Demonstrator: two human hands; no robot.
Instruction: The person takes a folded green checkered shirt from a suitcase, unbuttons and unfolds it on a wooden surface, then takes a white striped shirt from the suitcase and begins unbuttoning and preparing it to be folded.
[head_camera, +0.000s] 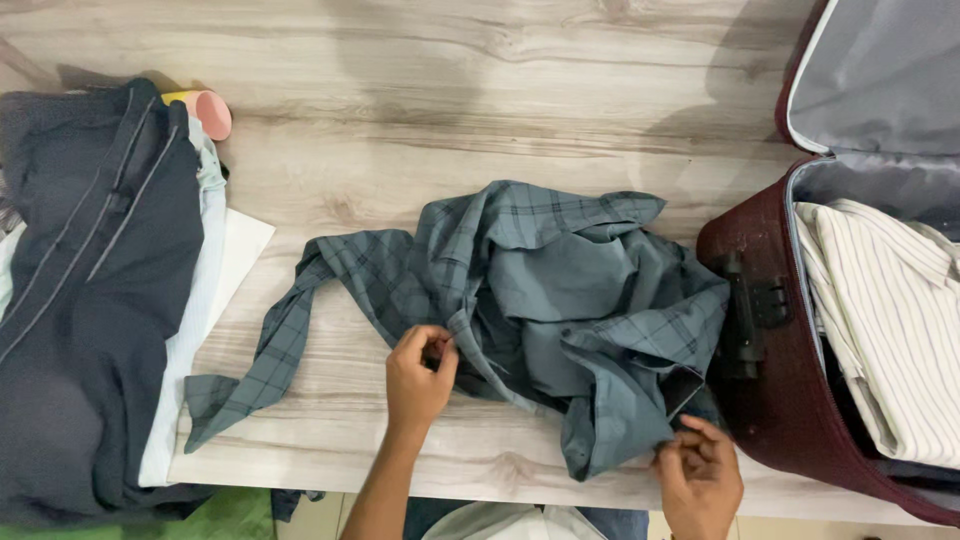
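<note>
My right hand pinches the near hem of the grey checked shirt, and my left hand pinches its edge. The shirt lies crumpled on the wooden table, just beside the maroon suitcase.

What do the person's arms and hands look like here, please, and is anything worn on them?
Both are bare. The left hand and its forearm show no sleeve, glove, watch or ring. The right hand is likewise ungloved, with no ring or band visible; its arm is cut off by the picture's lower edge, so a sleeve there cannot be ruled out.
</note>
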